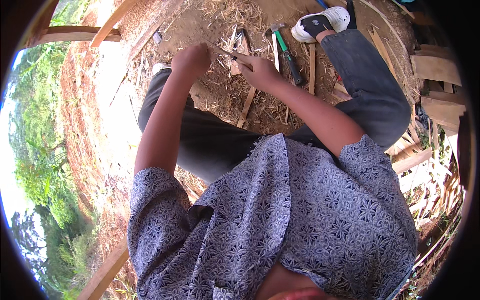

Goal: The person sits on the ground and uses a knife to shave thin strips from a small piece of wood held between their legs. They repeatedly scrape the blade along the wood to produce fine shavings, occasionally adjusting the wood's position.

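- Holding a thin wooden strip point(227, 52) between both hands, the person sits on bare earth with knees bent and the work held out over the ground in front of them.
- Left hand point(191, 60) is curled into a fist around the strip's left end; the grip is pressed together on the wood, thumb on top.
- Right hand point(260, 71) closes on the strip's right part, fingers wrapped and pinching it; whether a small blade is also in that hand cannot be told.
- The strip spans the gap between the two hands, slanting down slightly to the right, above the litter of shavings point(235, 20) on the ground.
- It looks light, narrow and dry, likely stiff along its length yet springy, and easy to snap or split if bent hard; its edges may be splintery.
- Taking hold near both ends, as now, looks the steadiest way, since the thin middle would flex.
- A hammer point(285, 50) with a green handle lies on the ground just beyond the right hand, beside a loose wooden slat point(247, 105).
- A white shoe point(325, 20) shows at the far end of the right leg, and cut planks point(435, 67) are stacked at the right.
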A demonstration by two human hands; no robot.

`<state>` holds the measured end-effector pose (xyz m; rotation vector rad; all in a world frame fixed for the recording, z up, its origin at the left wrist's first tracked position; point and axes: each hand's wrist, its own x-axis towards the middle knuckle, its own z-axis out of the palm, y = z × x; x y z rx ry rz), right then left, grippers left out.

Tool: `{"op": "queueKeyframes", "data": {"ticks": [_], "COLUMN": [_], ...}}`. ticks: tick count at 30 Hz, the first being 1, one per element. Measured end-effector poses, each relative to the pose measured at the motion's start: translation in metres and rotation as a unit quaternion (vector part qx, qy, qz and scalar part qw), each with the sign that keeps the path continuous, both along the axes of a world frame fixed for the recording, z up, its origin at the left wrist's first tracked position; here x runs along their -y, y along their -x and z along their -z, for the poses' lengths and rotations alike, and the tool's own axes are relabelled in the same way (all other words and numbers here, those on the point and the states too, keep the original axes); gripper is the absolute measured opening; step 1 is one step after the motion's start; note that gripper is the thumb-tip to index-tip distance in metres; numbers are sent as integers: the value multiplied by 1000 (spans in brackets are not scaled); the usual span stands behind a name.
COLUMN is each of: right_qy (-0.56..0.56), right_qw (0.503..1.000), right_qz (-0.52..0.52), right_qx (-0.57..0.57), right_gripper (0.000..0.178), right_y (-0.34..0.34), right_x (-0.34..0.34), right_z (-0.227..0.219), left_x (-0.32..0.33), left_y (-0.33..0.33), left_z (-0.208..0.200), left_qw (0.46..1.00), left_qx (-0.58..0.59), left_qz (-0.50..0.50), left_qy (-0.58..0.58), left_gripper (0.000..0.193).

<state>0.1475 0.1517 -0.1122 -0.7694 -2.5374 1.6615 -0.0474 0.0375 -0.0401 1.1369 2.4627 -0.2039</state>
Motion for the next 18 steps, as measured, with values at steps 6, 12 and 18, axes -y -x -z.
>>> {"op": "queueKeyframes", "data": {"ticks": [6, 12, 18], "right_qy": [-5, 76, 95], "right_qw": [998, 995, 993], "right_qz": [46, 61, 60], "right_qx": [-53, -31, -35], "right_gripper": [55, 50, 49], "right_y": [-3, 3, 7], "right_x": [11, 2, 13], "right_z": [32, 32, 7], "left_x": [-13, -23, -13], "left_y": [1, -3, -6], "left_z": [6, 12, 16], "left_qw": [999, 997, 995], "left_qx": [8, 18, 12], "left_qz": [-10, -36, -12], "left_qy": [-46, -68, -94], "left_gripper": [35, 37, 37]}}
